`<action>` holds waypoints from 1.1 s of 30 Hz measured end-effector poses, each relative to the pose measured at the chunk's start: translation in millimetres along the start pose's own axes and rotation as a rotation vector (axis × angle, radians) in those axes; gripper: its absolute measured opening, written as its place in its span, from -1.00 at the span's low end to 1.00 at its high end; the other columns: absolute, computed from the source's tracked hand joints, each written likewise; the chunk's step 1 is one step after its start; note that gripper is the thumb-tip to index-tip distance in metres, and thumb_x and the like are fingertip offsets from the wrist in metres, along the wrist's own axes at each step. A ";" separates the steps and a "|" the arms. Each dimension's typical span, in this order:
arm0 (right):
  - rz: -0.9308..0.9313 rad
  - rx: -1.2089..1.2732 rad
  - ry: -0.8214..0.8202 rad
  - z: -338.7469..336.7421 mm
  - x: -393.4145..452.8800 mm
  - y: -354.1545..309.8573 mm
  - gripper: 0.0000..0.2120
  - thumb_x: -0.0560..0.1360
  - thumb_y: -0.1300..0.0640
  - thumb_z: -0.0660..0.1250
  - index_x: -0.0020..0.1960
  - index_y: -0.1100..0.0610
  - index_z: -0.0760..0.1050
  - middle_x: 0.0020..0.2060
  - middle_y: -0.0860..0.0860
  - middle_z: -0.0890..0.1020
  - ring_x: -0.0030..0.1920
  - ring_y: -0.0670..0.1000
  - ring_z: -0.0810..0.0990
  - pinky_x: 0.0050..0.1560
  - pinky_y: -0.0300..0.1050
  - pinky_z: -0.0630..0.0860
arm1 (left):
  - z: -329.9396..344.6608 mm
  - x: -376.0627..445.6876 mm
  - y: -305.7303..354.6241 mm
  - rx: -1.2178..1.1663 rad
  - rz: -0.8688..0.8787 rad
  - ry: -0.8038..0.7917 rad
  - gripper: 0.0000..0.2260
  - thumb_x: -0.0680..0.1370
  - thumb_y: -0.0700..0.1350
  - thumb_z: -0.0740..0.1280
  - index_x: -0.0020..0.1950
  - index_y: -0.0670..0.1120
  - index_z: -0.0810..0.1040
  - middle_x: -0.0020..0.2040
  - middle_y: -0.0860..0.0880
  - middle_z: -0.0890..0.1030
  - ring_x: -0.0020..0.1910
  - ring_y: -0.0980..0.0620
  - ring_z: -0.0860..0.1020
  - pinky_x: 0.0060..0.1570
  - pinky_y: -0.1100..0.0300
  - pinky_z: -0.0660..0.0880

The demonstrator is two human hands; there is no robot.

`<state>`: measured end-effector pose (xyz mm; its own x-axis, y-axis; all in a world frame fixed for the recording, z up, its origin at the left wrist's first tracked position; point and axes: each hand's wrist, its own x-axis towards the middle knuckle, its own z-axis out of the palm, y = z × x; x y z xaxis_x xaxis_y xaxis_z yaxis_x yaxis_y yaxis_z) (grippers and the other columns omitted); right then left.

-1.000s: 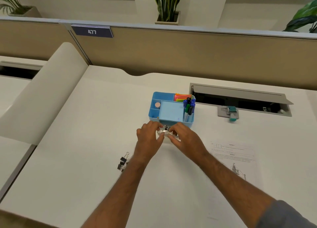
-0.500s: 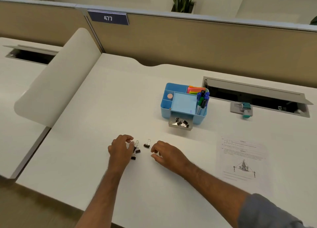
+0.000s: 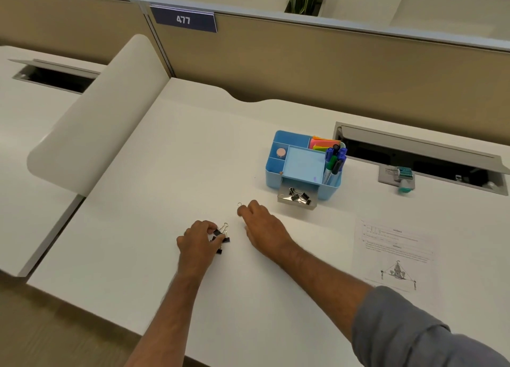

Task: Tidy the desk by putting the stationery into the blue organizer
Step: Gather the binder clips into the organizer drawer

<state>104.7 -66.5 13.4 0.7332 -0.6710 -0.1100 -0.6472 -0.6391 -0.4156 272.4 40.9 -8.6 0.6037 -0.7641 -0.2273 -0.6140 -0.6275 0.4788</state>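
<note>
Currently left hand [image 3: 199, 238] curls its fingers round a cluster of small black metal binder clips [image 3: 220, 237] near the white desk's [image 3: 165, 160] front edge. Right hand [image 3: 262, 226] pinches one wire-handled clip [image 3: 239, 205]. Rectangular blue plastic organizer [image 3: 276, 171] stands toward the back edge, its clear drawer [image 3: 298, 198] pulled out, clips inside.

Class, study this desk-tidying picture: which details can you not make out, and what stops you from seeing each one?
- Head view: how many binder clips the left hand gathers; its fingers cover some.
- The clip at the right hand: fingertips hide all but a wire loop.
- The text on the printed sheet: too small.
- The cable hatch interior: dark, cut by the edge.
</note>
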 end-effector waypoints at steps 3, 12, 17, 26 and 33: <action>-0.002 -0.007 -0.020 1.4 9.4 3.9 -0.37 0.51 0.36 0.29 0.50 -0.03 0.28 0.26 0.09 0.39 0.10 0.12 0.47 -0.20 -0.02 0.54 | 0.9 3.3 0.2 0.017 -0.006 -0.010 -0.86 0.51 0.04 0.48 0.03 0.10 0.61 0.01 0.17 0.60 0.11 0.10 0.56 0.02 0.10 0.16; -0.102 -0.144 -0.049 12.3 5.6 15.7 -0.69 0.51 0.37 0.31 0.18 0.09 0.51 0.08 0.04 0.47 0.02 0.10 0.46 -0.29 -0.01 0.45 | -0.6 10.4 3.8 0.175 0.104 0.044 -0.80 0.49 0.09 0.49 0.05 0.05 0.67 -0.04 0.09 0.66 -0.01 -0.01 0.63 0.06 0.00 0.32; -0.132 -0.087 0.047 13.2 -10.8 31.9 -0.78 0.54 0.31 0.26 0.10 0.07 0.54 0.02 0.00 0.54 -0.06 0.05 0.51 -0.28 -0.07 0.43 | -4.1 9.0 13.8 0.121 0.113 0.082 -0.79 0.49 0.09 0.48 0.07 0.07 0.66 -0.04 0.13 0.66 0.02 0.03 0.63 0.05 0.05 0.28; -0.068 0.220 0.307 -37.6 -53.5 40.6 -0.86 0.64 0.11 0.31 0.12 0.05 0.63 0.03 -0.08 0.63 0.04 -0.10 0.55 0.07 -0.27 0.46 | -12.2 5.1 66.2 0.050 0.268 0.127 -0.78 0.51 0.11 0.49 0.11 0.10 0.65 -0.04 0.15 0.66 -0.01 0.07 0.62 0.04 0.11 0.25; 0.166 0.281 0.422 -80.7 -62.5 74.2 -0.78 0.61 0.14 0.36 0.24 0.06 0.63 0.13 -0.05 0.65 0.13 -0.10 0.55 0.12 -0.39 0.41 | -3.6 3.5 134.3 -0.006 0.450 0.102 -0.80 0.51 0.11 0.48 0.05 0.09 0.57 -0.05 0.17 0.62 -0.07 0.12 0.58 0.01 0.12 0.26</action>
<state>-6.0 -102.4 62.3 0.4410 -0.8842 0.1538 -0.6241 -0.4253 -0.6555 193.9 -45.5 58.0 0.3251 -0.9415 0.0892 -0.8237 -0.2355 0.5158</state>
